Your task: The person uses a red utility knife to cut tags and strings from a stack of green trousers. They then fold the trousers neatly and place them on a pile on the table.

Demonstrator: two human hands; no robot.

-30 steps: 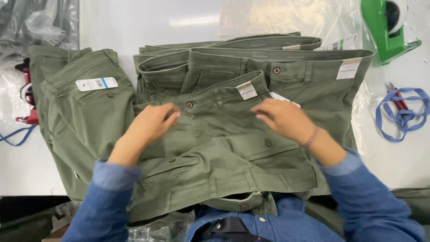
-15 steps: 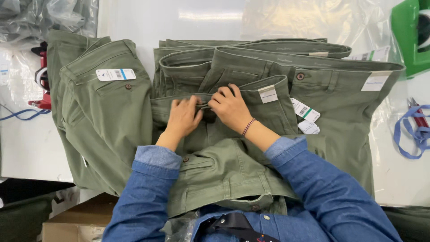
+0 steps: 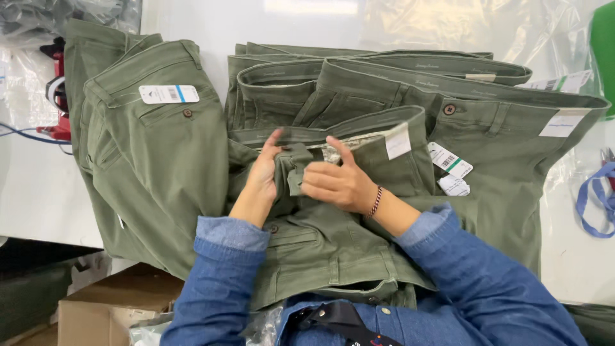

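Head view: both hands, left (image 3: 261,174) and right (image 3: 338,184), pinching green trousers (image 3: 333,237) waistband between them.

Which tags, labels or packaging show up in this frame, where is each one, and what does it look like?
Sticker label: left trousers' back pocket; white rectangle, blue stripe.
Sewn label: inside waistband of the trousers being handled; plain white square.
Hang tags: right of that waistband; white cards, one with a green stripe.
Waistband tag: far-right trousers; white rectangle.
Cardboard box: bottom left, below the table; brown.
Plastic wrap: top right; clear, crinkled.
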